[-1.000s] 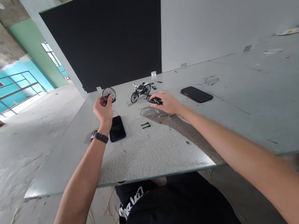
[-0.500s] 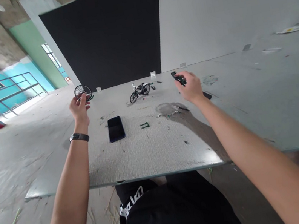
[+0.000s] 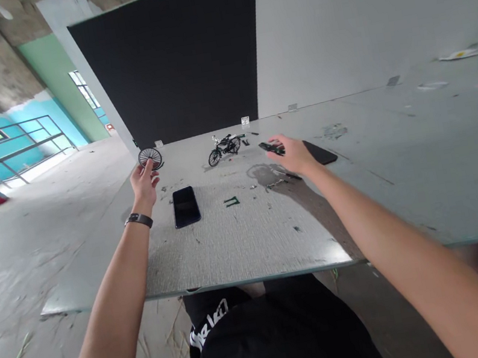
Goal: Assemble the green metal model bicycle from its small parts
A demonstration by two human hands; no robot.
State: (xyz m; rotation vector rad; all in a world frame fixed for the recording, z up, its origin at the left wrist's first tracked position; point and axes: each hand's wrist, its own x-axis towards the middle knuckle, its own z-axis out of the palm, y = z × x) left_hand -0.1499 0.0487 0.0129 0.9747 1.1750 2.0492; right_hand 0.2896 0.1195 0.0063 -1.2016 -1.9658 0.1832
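Note:
My left hand (image 3: 144, 182) pinches a small black spoked wheel (image 3: 150, 158) and holds it up over the table's left edge. My right hand (image 3: 293, 154) grips a small dark green part (image 3: 271, 148) above the table, close to a black phone (image 3: 319, 152). A little black model bicycle (image 3: 224, 146) stands on the table between my hands, further back. A small green bracket (image 3: 232, 201) lies in front of it. Tiny loose parts and a thin tool (image 3: 282, 178) lie just under my right hand.
A second black phone (image 3: 185, 205) lies flat near my left wrist. The grey table (image 3: 250, 244) backs onto a black panel and a white wall. Litter lies at the far right. The floor drops away to the left.
My left hand has swung back right toward the table with the wheel. My right hand has come down and left with the green part, after lifting it off the table.

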